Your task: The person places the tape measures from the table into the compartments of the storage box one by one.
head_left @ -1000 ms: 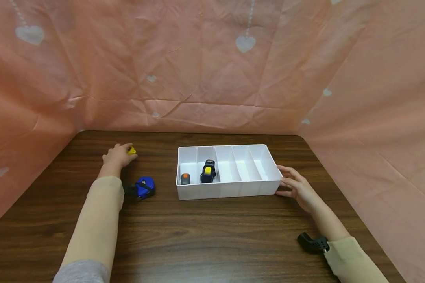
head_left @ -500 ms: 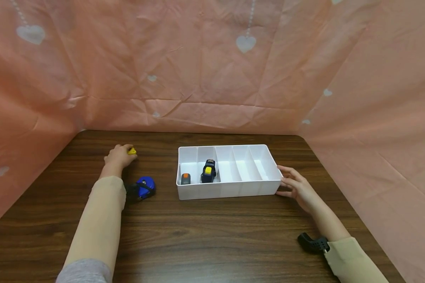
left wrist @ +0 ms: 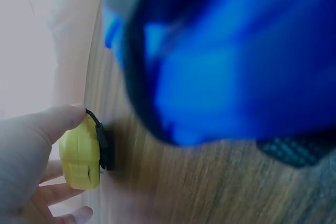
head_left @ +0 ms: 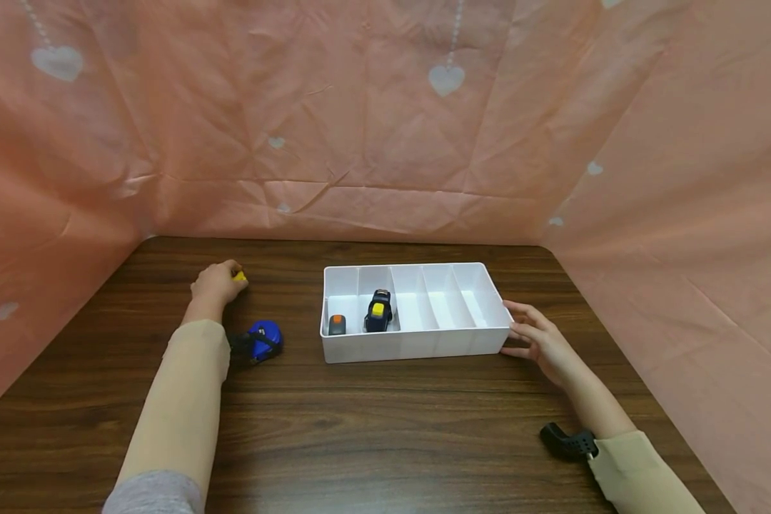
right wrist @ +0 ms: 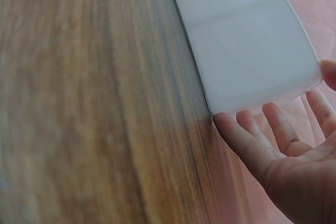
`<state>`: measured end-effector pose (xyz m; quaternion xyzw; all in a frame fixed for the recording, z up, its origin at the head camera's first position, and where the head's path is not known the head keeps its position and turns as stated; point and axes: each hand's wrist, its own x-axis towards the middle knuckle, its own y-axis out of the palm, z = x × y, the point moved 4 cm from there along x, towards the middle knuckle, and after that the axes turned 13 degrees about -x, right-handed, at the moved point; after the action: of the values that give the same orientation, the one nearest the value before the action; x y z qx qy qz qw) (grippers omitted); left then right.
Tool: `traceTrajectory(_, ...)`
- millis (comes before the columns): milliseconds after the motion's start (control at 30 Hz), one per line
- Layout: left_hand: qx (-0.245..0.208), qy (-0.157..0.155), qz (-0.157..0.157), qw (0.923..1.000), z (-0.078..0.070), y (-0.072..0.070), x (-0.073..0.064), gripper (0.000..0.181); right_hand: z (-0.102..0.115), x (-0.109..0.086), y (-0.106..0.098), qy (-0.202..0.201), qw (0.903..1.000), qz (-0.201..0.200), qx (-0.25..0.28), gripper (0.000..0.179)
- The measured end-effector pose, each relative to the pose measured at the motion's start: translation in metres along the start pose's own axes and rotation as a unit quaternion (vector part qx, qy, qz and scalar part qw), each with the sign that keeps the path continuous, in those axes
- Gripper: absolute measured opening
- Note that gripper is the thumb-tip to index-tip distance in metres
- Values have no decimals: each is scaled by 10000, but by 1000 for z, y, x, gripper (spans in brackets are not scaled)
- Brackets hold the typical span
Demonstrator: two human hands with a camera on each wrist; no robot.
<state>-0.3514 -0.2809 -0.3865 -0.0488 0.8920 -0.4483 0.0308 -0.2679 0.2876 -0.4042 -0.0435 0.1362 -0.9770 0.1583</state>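
In the left wrist view my left hand (left wrist: 31, 156) pinches a yellow tape measure (left wrist: 79, 153) with a black strap; the thumb is at its top and the fingers pass behind it. Only a bit of that tape measure (head_left: 240, 275) shows past the left hand (head_left: 216, 283) in the head view. My right hand (head_left: 544, 338) rests its spread fingers against the right end of a white divided box (head_left: 411, 345). The right wrist view has the fingertips (right wrist: 223, 121) along the end wall and the thumb up by the rim.
A blue tape measure (head_left: 265, 340) with a black strap lies beside the left forearm. The box's two left compartments hold a grey-and-orange tape measure (head_left: 337, 325) and a black-and-yellow one (head_left: 378, 311). Pink cloth (head_left: 385, 128) hangs behind and beside the wooden table (head_left: 385, 428).
My left hand has shifted very slightly, its fingers drawing in around the yellow tape measure, which shows a little less. The right hand and the box have stayed where they were.
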Motion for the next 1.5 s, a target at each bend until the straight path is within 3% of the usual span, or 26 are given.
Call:
traceTrajectory(200,-59,-45,-13,10000,2,0,1,44,0,0,0,-9,10000,-1,32,44)
traceTrajectory(533,-38,38,200,9998,1,-4,0,46,0,0,0,-43,10000,4,54,43)
traceTrajectory(1033,-128,-77,446,9989,-4,-9,-5,50,1,-2,0,-63,10000,4,76,40)
traceTrajectory(1500,-219,421,183,9987,-16,-12,-3,48,0,-3,0,-26,10000,11,61,43)
